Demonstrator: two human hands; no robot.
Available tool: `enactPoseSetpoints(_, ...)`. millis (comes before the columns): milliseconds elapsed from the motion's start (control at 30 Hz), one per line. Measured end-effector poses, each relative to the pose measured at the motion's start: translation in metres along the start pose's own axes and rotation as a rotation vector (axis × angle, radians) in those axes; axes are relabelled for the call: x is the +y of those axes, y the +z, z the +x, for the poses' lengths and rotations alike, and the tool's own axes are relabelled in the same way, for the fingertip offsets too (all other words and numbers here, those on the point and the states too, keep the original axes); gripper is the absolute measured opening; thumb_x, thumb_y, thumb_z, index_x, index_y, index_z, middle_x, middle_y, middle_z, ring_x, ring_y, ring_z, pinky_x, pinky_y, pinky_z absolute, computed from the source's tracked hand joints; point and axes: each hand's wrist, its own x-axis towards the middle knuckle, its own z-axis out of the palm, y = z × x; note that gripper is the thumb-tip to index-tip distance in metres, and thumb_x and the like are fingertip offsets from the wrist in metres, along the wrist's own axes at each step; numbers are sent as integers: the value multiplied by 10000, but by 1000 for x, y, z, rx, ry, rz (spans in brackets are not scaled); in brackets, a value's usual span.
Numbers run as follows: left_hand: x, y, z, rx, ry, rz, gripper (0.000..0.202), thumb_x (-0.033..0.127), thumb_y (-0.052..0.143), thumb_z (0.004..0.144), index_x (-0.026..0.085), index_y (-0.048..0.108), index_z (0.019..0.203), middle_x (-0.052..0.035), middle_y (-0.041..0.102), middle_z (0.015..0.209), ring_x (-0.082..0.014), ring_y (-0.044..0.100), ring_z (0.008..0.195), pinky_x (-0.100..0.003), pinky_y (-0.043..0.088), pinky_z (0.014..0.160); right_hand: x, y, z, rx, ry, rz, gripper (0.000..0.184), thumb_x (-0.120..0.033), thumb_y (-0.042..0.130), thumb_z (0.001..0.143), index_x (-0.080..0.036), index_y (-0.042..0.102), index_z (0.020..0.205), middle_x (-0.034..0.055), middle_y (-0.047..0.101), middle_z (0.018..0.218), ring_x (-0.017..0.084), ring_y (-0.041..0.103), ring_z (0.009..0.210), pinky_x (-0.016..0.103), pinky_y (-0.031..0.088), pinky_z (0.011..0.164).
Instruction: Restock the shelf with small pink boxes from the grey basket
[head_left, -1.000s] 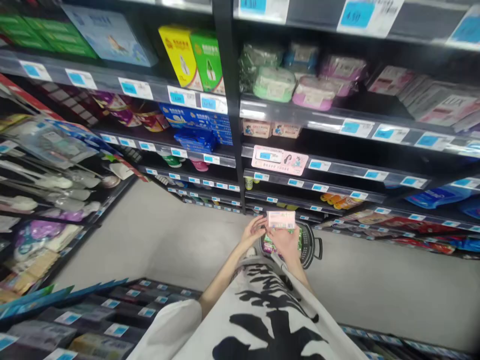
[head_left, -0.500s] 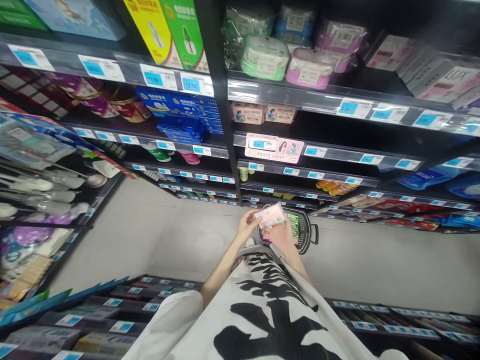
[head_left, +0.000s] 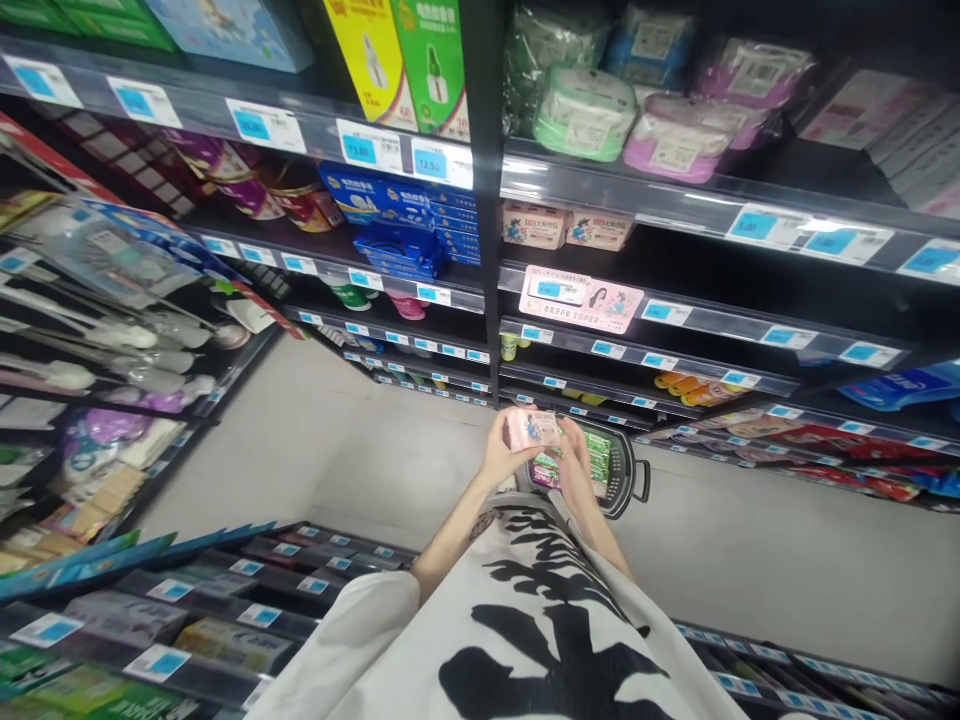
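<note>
Between both hands is a pink pack of soap, its printed face turned up toward me. My left hand wraps round the pack's left end. At the right end, the fingers of my right hand are closed on it. Below my hands is a dark shopping basket holding green packs and a purple one; my right hand and forearm cover part of it. Similar pink soap packs sit on the shelf ahead.
Store shelves rise in front, with wrapped soap boxes higher up and blue boxes left of the upright. Kitchen utensils hang at the left. More shelving stands behind me. Grey floor runs along the aisle.
The soap pack has been turned from a tilted position to nearly level, with a different face showing. Both hands have shifted their grip on it. The view has swung slightly left.
</note>
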Motion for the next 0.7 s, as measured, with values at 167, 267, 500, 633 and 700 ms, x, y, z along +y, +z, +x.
enactPoseSetpoints(167,6,-9,-4,-89,-59,-183,897,465,978,583,258,433,1264,-154,604,1424,-355,552,1388,-527,504,1114,-11,-1,1,-167,10,-19,726,-321,916,666,-327,624,1330,37,640,1355,265,625,1175,354,571,901)
enactPoseSetpoints(267,9,-9,-7,-121,-124,-222,981,533,971,565,293,383,1313,-154,570,1466,-378,510,1427,-562,505,1108,-17,-2,1,-180,-118,-119,796,-156,962,511,-321,667,1232,25,662,1271,271,608,1181,385,535,1012)
enactPoseSetpoints(500,14,-15,-1,-94,-212,-401,971,476,1031,441,278,506,1234,-131,621,1391,-395,552,1382,-537,504,1101,-20,-7,3,-180,-141,-155,749,-180,987,488,-310,681,1159,43,707,1143,264,659,1043,390,573,879)
enactPoseSetpoints(633,16,-14,0,-48,-242,-500,951,456,1048,394,275,581,1203,-108,642,1360,-386,567,1359,-491,514,1080,-16,-9,5,-153,-156,-160,779,-239,1011,453,-284,647,1140,55,735,1098,259,684,1029,352,587,812)
enactPoseSetpoints(700,17,-14,-1,-44,-256,-544,949,448,1055,364,279,610,1184,-92,655,1333,-383,568,1352,-473,522,1062,-13,-12,6,-157,-161,-161,795,-268,1019,447,-281,637,1144,58,750,1071,260,698,1017,346,593,794)
